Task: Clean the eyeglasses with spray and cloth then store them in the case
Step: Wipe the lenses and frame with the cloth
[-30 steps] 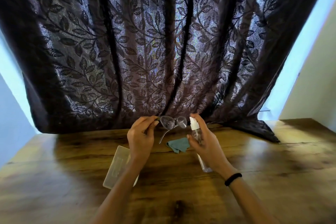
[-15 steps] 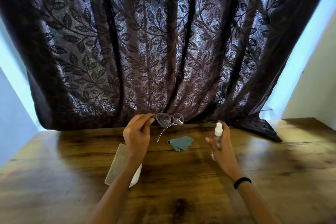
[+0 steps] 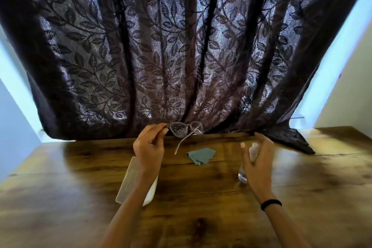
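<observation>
Nearest in, a black wristband (image 3: 270, 204) on the right wrist, both forearms reaching out over the wooden surface (image 3: 201, 217). Under the left forearm lies the glasses case (image 3: 128, 185), a pale box with its frosted side up. The arm covers much of it, so what it holds I cannot tell.

Over to the right hand (image 3: 257, 159): fingers spread and fairly straight, thumb out, the clear spray bottle (image 3: 242, 176) tilted just behind the palm, its base down at the surface. Whether that grip truly has the bottle, I cannot tell. The bottle is blurred and its contents are not readable.

Mid-surface, between the hands, the teal cloth (image 3: 201, 156) lies crumpled.

Left hand (image 3: 149, 147) is raised, its grip pinched on one corner of the eyeglasses (image 3: 184, 130), which are held clear of the surface, one arm dangling down.

Behind it all hangs a dark leaf-patterned curtain (image 3: 181, 46).
</observation>
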Demonstrator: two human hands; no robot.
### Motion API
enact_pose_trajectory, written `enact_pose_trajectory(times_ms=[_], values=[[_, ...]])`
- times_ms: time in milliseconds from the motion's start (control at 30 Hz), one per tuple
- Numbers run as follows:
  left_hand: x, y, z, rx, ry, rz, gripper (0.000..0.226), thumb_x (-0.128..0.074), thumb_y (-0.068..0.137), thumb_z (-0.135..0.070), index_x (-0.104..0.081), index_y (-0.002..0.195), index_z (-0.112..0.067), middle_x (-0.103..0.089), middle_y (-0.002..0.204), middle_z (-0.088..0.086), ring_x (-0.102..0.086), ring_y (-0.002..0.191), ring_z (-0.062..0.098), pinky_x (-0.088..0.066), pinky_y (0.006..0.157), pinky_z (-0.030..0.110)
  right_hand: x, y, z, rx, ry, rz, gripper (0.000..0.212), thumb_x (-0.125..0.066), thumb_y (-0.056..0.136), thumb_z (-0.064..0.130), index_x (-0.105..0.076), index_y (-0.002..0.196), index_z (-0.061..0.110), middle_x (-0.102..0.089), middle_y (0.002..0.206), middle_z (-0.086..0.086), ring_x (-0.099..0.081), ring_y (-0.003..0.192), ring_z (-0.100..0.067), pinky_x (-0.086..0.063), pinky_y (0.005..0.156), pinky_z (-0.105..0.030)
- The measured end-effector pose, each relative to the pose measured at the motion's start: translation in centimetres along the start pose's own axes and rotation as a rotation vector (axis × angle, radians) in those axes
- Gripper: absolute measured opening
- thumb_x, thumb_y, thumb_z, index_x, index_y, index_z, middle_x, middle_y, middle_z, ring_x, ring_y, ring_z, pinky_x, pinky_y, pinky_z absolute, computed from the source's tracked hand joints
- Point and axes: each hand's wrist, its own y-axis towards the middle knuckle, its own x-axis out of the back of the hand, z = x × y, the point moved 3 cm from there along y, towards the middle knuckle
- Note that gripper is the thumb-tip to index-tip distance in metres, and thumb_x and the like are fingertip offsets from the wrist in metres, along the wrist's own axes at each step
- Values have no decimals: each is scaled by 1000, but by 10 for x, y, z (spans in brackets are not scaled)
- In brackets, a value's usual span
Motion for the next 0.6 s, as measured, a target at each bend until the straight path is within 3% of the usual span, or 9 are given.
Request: enact_pose_trajectory(times_ms=[100,200,500,600], values=[[0,0,3,15,6,-2,18,-64,77,8,-67,94,4,-65,86,8,-64,77,17,-52,74,15,-12,12,23,232,-143,20,14,-51,89,19,-56,99,10,-52,104,-9,-46,100,-20,-40,81,-30],[1,-2,7,32,19,-10,18,-64,77,7,-67,94,5,-67,86,13,-64,77,18,-52,74,15,-39,18,29,305,-193,132,6,-59,86,6,-61,91,8,-59,94,-9,-50,88,-18,-39,74,-26],[4,-1,18,56,15,-33,17,-65,77,5,-67,94,3,-64,86,4,-60,80,4,-48,74,9,-114,5,-22,65,-343,610,12,-55,89,14,-65,95,10,-63,105,-7,-58,92,-20,-42,70,-22],[4,-1,22,58,15,-38,17,-64,76,6,-67,92,3,-64,85,4,-59,81,2,-47,74,7,-129,3,-32,-14,-421,703,15,-56,90,20,-64,99,11,-63,111,-7,-60,95,-22,-50,74,-29]])
